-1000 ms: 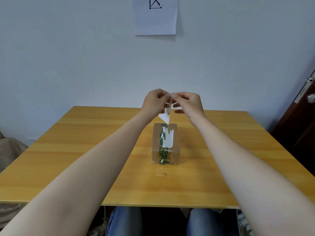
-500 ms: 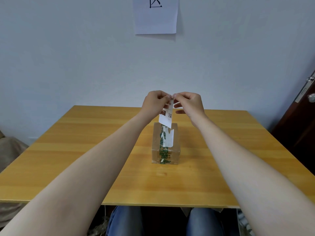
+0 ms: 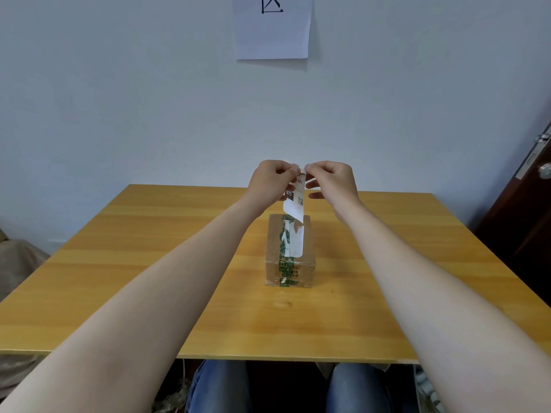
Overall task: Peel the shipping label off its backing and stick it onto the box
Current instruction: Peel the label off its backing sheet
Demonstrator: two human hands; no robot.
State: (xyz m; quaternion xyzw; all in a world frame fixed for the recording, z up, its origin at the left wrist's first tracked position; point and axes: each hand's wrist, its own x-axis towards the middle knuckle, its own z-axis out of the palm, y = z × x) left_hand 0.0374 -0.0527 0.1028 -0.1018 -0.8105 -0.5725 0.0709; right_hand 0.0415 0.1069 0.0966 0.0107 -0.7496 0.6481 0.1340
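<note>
A small cardboard box (image 3: 289, 269) stands in the middle of the wooden table (image 3: 149, 263), sealed with green-printed tape and bearing a torn white strip on its top. Above its far end I hold a white shipping label (image 3: 294, 201) with dark print and a small code. It hangs down from my fingers, its lower edge just above the box. My left hand (image 3: 272, 181) pinches the label's top edge from the left. My right hand (image 3: 332, 181) pinches the same top corner from the right, its other fingers spread. Whether label and backing are separated at the pinch is hidden.
A white sheet of paper (image 3: 272, 25) with a black mark hangs on the pale wall behind the table. A dark wooden door (image 3: 524, 210) with a metal knob stands at the right. My knees show under the table's near edge.
The label has unfolded and now hangs longer, turned so its printed face shows. Both hands stay pinched together at about the same height above the box.
</note>
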